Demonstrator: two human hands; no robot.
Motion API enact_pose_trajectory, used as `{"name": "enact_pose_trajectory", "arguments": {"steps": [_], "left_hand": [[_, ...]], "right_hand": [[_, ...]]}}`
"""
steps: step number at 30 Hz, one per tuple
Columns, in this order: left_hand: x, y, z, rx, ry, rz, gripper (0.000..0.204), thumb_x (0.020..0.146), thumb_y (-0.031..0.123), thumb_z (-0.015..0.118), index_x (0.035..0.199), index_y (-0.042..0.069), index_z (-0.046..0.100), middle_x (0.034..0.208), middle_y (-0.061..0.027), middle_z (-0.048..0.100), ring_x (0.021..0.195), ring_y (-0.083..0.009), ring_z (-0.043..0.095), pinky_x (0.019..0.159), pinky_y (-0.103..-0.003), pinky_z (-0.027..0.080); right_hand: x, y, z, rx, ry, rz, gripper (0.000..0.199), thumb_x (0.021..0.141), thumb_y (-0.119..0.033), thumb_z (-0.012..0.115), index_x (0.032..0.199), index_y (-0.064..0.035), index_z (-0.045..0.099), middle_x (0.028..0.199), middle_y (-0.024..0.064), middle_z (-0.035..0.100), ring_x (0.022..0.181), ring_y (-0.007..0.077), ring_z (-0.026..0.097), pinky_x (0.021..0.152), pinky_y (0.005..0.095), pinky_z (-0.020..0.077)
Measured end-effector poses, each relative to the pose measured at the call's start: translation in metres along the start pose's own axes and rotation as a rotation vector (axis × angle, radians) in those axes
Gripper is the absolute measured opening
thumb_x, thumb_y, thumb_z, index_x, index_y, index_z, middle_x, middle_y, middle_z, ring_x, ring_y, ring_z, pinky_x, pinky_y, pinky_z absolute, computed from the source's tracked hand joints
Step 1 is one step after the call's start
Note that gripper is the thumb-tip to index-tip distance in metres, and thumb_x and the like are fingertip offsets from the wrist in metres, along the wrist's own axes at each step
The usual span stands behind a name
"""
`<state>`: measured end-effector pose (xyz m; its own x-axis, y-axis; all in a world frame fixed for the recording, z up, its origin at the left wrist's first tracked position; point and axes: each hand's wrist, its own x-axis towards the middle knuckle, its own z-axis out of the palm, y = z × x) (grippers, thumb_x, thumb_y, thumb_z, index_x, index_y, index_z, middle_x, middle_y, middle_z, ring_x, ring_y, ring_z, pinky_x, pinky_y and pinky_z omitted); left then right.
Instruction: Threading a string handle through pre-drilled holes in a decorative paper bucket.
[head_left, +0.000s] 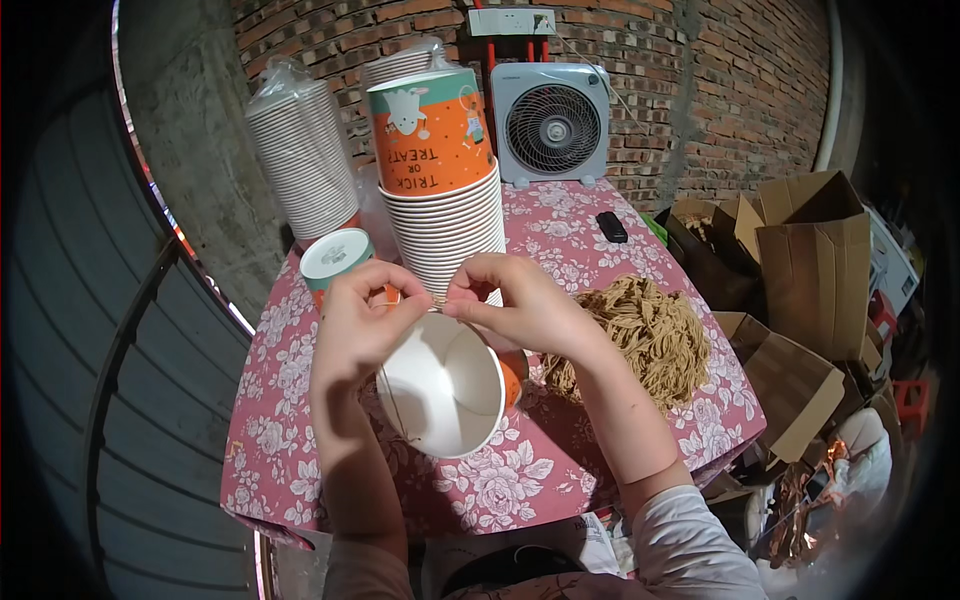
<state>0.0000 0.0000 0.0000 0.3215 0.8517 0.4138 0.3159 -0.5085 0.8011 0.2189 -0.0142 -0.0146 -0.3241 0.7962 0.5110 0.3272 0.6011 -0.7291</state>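
A white-lined paper bucket (445, 395) lies tilted on the table with its mouth toward me; a bit of its orange outside shows at the right. At its far rim my left hand (362, 312) and my right hand (518, 303) meet, fingertips pinched. Between them is a short piece of thin tan cord. A strand of the cord (391, 400) hangs down from the left hand across the bucket's mouth. Whether the cord passes through the rim is hidden by my fingers. Beyond my right wrist sits a heap of tan cords (640, 340).
A tall stack of nested paper buckets (440, 225) stands just beyond my hands, its top one orange and green. Left of it are a bagged stack (300, 150) and an upturned bucket (337, 255). A box fan (553, 125) and a black object (611, 227) lie farther back; cardboard boxes (815, 270) stand right.
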Motion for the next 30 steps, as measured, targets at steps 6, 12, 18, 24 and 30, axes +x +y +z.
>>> {"name": "enact_pose_trajectory", "arguments": {"steps": [6,12,18,24,30], "left_hand": [[-0.001,0.008,-0.001,-0.141,0.009,-0.098,0.004,0.086,0.004,0.072,0.088,0.002,0.068,0.065,0.0096,0.051,0.052,0.0019,0.036,0.049,-0.018,0.024],[-0.001,0.002,-0.001,-0.183,0.015,-0.050,0.003,0.089,0.003,0.069,0.089,0.003,0.066,0.062,0.0119,0.048,0.052,0.0035,0.036,0.048,-0.018,0.024],[0.000,0.002,0.000,-0.243,0.007,-0.065,0.004,0.091,0.004,0.069,0.091,0.002,0.065,0.062,0.0111,0.050,0.052,0.0033,0.039,0.048,-0.018,0.025],[0.000,0.003,0.000,-0.274,-0.013,-0.051,0.004,0.091,0.003,0.068,0.092,0.002,0.064,0.062,0.0101,0.052,0.052,0.0034,0.039,0.048,-0.018,0.026],[-0.002,0.009,0.001,-0.230,-0.015,-0.057,0.003,0.090,0.002,0.067,0.093,0.002,0.065,0.062,0.0102,0.051,0.053,0.0037,0.039,0.049,-0.018,0.026]], "right_hand": [[0.001,-0.001,0.001,-0.021,0.004,-0.015,0.020,0.089,-0.016,0.074,0.085,0.0016,0.066,0.071,0.0089,0.066,0.064,0.0184,0.064,0.064,0.0333,0.0510],[0.001,-0.002,0.000,-0.014,-0.006,-0.026,0.019,0.088,-0.016,0.074,0.086,0.0009,0.067,0.073,0.0098,0.067,0.067,0.0197,0.066,0.065,0.0344,0.0512],[0.000,-0.003,0.000,-0.046,-0.013,-0.025,0.014,0.091,-0.013,0.074,0.090,-0.0002,0.069,0.077,0.0040,0.069,0.072,0.0111,0.062,0.071,0.0299,0.0515],[0.000,-0.002,0.005,-0.060,0.063,-0.106,0.017,0.087,-0.014,0.078,0.093,-0.0001,0.071,0.086,0.0064,0.071,0.080,0.0148,0.065,0.076,0.0310,0.0526],[0.000,-0.006,0.013,-0.032,0.012,-0.018,0.020,0.087,-0.016,0.078,0.094,0.0008,0.070,0.087,0.0085,0.069,0.083,0.0171,0.067,0.075,0.0320,0.0533]]}}
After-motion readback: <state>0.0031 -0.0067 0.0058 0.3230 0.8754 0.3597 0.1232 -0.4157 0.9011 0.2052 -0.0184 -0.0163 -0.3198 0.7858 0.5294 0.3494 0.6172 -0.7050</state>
